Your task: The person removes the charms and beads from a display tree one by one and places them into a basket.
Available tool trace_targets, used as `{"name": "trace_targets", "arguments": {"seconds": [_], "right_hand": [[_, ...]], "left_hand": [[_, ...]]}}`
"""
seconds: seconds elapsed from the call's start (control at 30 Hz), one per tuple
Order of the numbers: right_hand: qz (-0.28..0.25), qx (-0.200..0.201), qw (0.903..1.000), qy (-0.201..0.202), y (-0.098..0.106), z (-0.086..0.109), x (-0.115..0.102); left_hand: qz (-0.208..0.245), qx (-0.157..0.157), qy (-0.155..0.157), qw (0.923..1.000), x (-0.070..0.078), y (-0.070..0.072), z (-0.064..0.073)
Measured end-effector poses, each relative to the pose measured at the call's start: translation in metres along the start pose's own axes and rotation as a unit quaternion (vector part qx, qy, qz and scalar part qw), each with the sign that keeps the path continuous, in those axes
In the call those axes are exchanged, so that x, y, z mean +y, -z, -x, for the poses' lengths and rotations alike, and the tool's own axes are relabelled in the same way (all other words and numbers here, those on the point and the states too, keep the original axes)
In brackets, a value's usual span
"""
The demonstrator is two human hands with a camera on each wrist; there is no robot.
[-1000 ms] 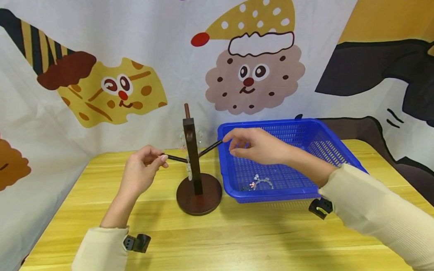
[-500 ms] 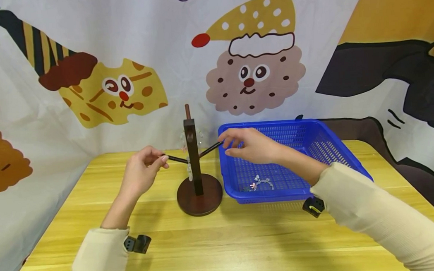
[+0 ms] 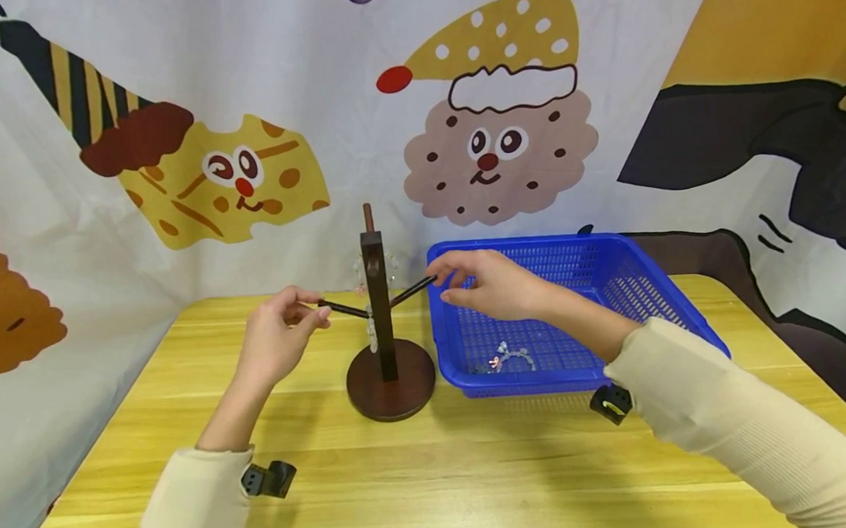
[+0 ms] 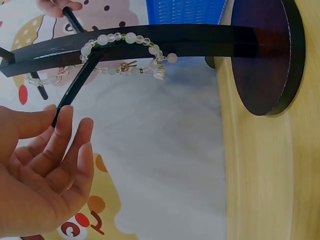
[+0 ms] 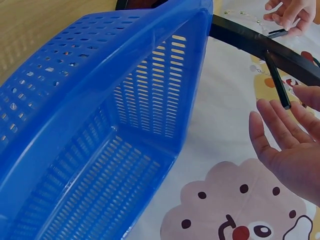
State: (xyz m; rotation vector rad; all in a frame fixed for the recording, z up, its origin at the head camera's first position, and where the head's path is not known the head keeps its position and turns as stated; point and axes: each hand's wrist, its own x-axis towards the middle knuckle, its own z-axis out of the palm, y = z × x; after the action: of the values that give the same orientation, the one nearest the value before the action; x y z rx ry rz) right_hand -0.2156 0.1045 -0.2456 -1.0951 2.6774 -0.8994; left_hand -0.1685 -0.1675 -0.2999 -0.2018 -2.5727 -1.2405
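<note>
A dark wooden stand (image 3: 381, 323) with a round base and side pegs stands upright mid-table. My left hand (image 3: 278, 333) pinches the tip of its left peg (image 4: 80, 82) between thumb and fingers. On that peg, close to the post, hangs a beaded bracelet (image 4: 131, 38) of pale and green beads. My right hand (image 3: 493, 285) has its fingers extended at the end of the right peg (image 5: 277, 82), with the thumb apart from the forefinger in the head view. Behind the post another beaded bracelet (image 3: 391, 264) hangs, partly hidden.
Right of the stand sits a blue plastic basket (image 3: 539, 382), under my right forearm. At its near left inside lies a beaded bracelet (image 3: 519, 355) with a pink charm. A printed cloth (image 3: 357, 139) hangs behind the wooden table (image 3: 407, 475).
My right hand has shifted slightly left along the right peg's tip, its forearm moving left too. The left hand stays at its peg. The bracelets have not visibly moved.
</note>
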Motion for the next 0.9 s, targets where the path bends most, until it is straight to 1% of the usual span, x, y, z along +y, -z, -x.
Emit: {"name": "trace_targets", "arguments": {"seconds": [0.07, 0.17, 0.27, 0.33, 0.47, 0.63, 0.83, 0.9], "right_hand": [[-0.002, -0.001, 1.0000, -0.001, 0.000, 0.000, 0.000], [-0.006, -0.003, 1.0000, 0.000, 0.000, 0.000, 0.001], [-0.008, -0.003, 1.0000, 0.001, -0.001, 0.001, 0.001], [-0.007, -0.004, 1.0000, 0.001, 0.000, 0.001, 0.001], [-0.007, -0.004, 1.0000, 0.001, 0.000, 0.001, 0.001], [-0.007, -0.004, 1.0000, 0.005, 0.000, 0.001, 0.002], [-0.003, -0.002, 1.0000, 0.009, 0.000, 0.002, 0.001], [-0.004, -0.002, 1.0000, 0.008, 0.000, 0.002, 0.001]], "left_hand": [[-0.006, 0.003, -0.004, 1.0000, 0.001, 0.001, 0.001], [-0.010, 0.022, -0.011, 0.9996, 0.004, 0.004, 0.003], [-0.007, 0.047, -0.019, 0.9987, 0.011, 0.006, 0.005], [-0.003, 0.059, -0.030, 0.9978, 0.018, 0.008, 0.006], [0.004, 0.069, -0.063, 0.9956, 0.033, 0.009, 0.010], [0.007, 0.083, -0.109, 0.9906, 0.051, 0.008, 0.014], [0.040, 0.091, -0.149, 0.9839, 0.071, 0.006, 0.019], [0.047, 0.090, -0.158, 0.9822, 0.077, 0.006, 0.020]]}}
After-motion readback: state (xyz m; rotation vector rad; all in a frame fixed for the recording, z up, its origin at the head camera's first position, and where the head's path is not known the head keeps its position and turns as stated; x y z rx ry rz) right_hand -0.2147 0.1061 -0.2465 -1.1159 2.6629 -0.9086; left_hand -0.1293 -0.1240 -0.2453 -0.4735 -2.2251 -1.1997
